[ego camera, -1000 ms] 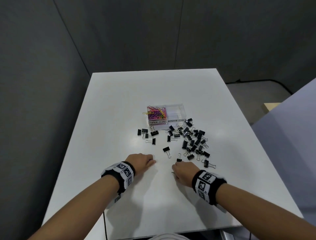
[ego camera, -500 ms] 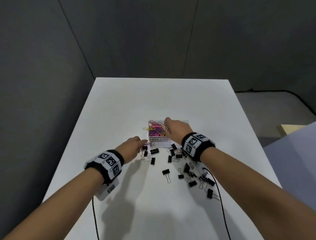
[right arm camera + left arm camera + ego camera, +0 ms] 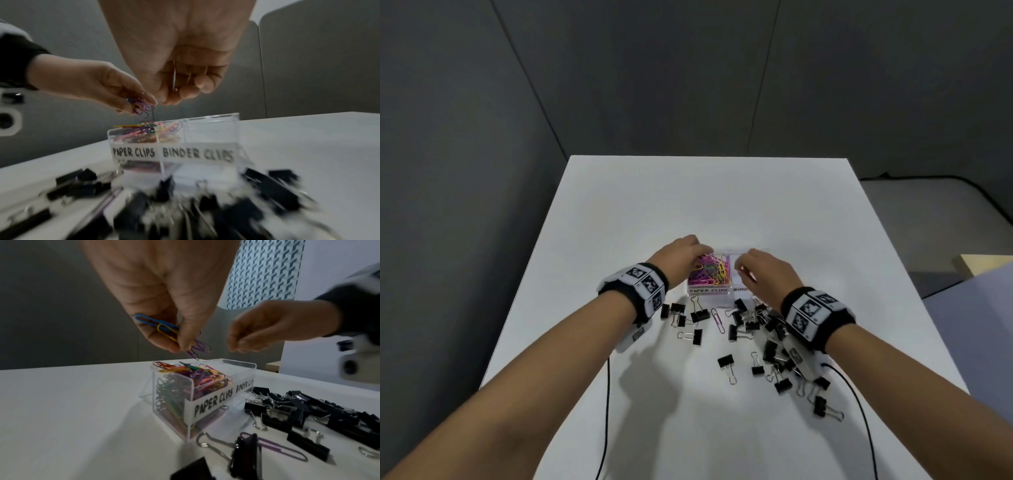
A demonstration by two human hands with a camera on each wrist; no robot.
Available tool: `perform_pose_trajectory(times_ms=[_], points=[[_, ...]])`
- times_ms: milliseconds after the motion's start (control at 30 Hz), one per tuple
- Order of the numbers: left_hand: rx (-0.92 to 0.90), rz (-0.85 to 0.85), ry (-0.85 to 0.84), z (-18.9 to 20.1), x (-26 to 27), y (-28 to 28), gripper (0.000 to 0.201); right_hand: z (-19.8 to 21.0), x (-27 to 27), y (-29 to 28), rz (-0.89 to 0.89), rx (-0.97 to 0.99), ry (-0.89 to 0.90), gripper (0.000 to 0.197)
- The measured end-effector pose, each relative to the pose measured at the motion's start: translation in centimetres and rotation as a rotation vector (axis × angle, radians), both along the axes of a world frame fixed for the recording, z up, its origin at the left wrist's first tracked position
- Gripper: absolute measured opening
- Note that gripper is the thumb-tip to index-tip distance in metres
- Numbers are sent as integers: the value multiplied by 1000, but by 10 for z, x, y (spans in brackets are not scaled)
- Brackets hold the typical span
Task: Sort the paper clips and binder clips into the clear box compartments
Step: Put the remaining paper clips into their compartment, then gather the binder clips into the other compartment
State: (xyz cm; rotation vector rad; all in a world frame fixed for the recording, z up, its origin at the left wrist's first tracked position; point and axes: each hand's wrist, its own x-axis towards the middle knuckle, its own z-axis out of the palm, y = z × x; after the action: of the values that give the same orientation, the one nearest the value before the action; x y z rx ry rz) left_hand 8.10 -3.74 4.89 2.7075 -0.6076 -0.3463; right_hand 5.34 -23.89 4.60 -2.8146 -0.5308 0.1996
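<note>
The clear box point(image 3: 709, 290) stands mid-table, and its left compartment is heaped with coloured paper clips point(image 3: 710, 272). The right compartment, labelled BINDER CLIPS point(image 3: 197, 152), looks empty. My left hand point(image 3: 180, 348) hovers just above the paper clip compartment and pinches several blue, yellow and purple paper clips point(image 3: 162, 327). My right hand point(image 3: 176, 95) hangs over the box near the divider with its fingers curled around a thin wire clip point(image 3: 174, 76). Black binder clips point(image 3: 774, 339) lie scattered in front of the box, with one purple paper clip point(image 3: 717, 320) among them.
The white table point(image 3: 688, 205) has grey walls behind it and on the left. Its right edge drops to the floor. Two black cables point(image 3: 606, 394) trail from my wrists across the near part of the table.
My left hand has risen from beside the binder clips to above the paper clip compartment, carrying paper clips. My right hand has shifted right from that compartment toward the binder clip side.
</note>
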Motion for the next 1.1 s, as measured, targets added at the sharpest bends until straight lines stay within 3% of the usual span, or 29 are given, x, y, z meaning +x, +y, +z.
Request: perform_pose_trajectory(times_ms=[333, 500, 600, 700, 833, 1100], points=[[20, -75, 33, -12, 3, -20, 38, -27, -51, -62, -152, -83, 110, 27], [26, -49, -196, -4, -18, -24, 34, -35, -60, -79, -343, -192, 209, 46], [16, -261, -257, -14, -53, -34, 31, -41, -69, -80, -369, -211, 297, 52], [247, -404, -116, -39, -82, -40, 38, -45, -78, -69, -332, -167, 306, 53], [303, -276, -54, -59, -92, -39, 42, -44, -81, -58, -260, -117, 316, 59], [281, -131, 16, -60, -91, -37, 38, -36, -93, -70, -98, -282, 468, 106]])
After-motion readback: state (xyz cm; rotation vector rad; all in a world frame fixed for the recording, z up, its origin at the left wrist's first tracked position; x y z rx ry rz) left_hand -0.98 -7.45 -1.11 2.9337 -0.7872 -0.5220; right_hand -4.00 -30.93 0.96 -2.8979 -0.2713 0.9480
